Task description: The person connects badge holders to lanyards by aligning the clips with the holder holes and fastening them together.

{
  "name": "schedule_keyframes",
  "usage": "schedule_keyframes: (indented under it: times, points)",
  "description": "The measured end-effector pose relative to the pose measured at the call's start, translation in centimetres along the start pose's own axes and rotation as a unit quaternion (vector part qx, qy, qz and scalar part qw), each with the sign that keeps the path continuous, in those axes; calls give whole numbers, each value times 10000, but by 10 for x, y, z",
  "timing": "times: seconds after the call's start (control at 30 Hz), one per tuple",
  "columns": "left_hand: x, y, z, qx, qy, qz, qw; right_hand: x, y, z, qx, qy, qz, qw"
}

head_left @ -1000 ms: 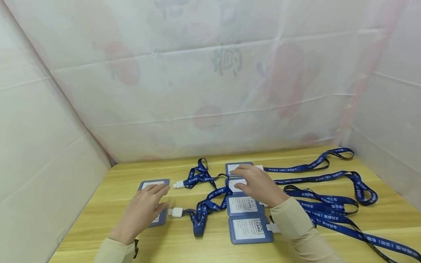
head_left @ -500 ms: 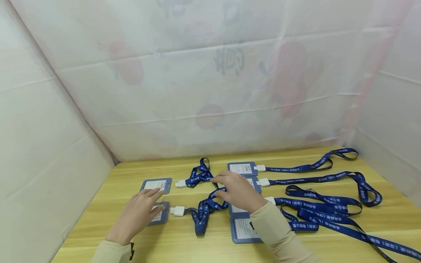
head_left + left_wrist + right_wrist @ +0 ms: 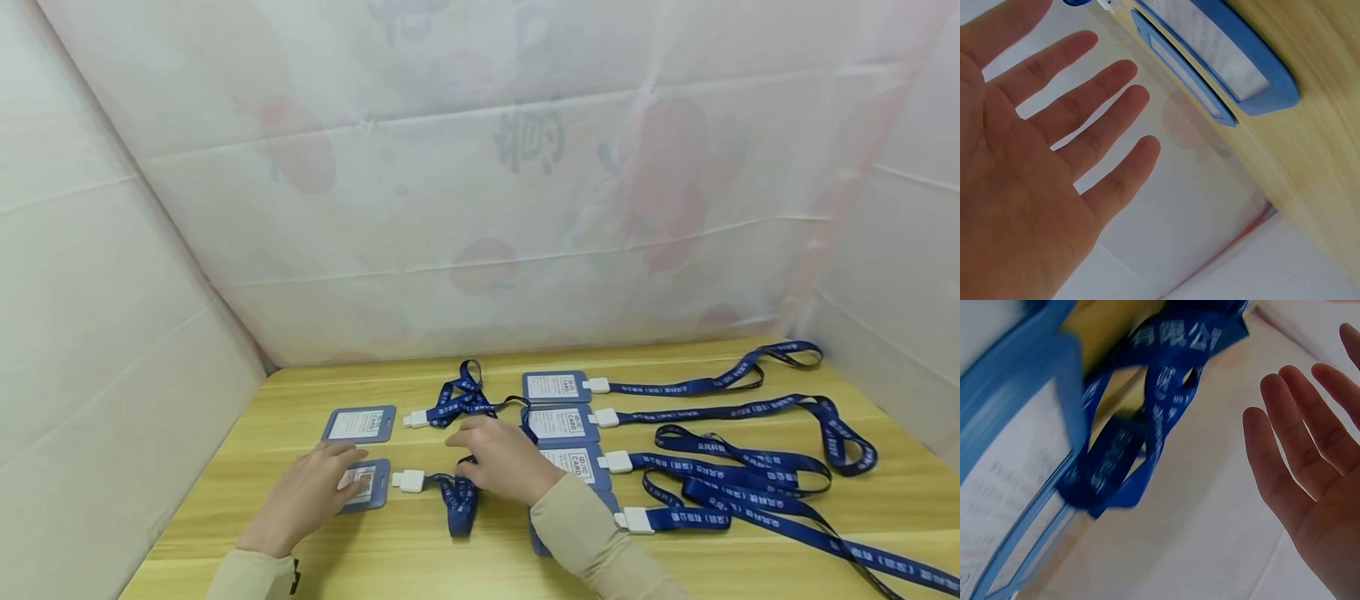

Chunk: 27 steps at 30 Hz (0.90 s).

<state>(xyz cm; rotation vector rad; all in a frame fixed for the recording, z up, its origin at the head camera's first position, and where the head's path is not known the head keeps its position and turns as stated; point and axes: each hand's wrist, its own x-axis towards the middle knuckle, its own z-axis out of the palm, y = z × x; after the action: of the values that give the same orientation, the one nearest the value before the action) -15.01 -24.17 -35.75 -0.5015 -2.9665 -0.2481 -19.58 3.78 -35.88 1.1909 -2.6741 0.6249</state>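
Note:
My left hand [image 3: 303, 498] hovers with spread fingers over the near left blue ID card holder [image 3: 375, 485], partly hiding it. In the left wrist view its fingers [image 3: 1107, 128] are straight and hold nothing. Another card holder [image 3: 360, 424] lies just behind, fully in sight. My right hand [image 3: 510, 461] is above the near bunched blue lanyard [image 3: 459, 504], covering much of it. Straight fingers [image 3: 1282, 440] show in the right wrist view, apart from the printed blue lanyard [image 3: 1169, 394]. A white clip [image 3: 410, 481] at this lanyard's end points toward the near left holder.
A second bunched lanyard [image 3: 461, 402] lies farther back with a white clip. In the middle, several card holders [image 3: 553, 386] form a column, clipped to lanyards [image 3: 697, 415] stretching right across the wooden table [image 3: 420, 567]. White sheeting [image 3: 420, 208] encloses the back and sides.
My right hand has moved left and nearer, from over the column of card holders to over the near bunched lanyard. My left hand has come slightly nearer, uncovering the far left holder.

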Motion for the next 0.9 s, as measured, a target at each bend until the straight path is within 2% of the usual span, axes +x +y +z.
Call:
schedule_keyframes:
  times: [0.3, 0.8, 0.9]
  points:
    - [0, -3, -1, -295, -476, -182, 9983, 12, -16, 10, -170, -161, -60, 9997]
    - [0, -8, 5, -778, -797, -514, 9924, 23, -33, 34, -299, -87, -357, 9989]
    - [0, -9, 7, -898, -766, -484, 9918, 26, -36, 37, -378, -83, -382, 9985]
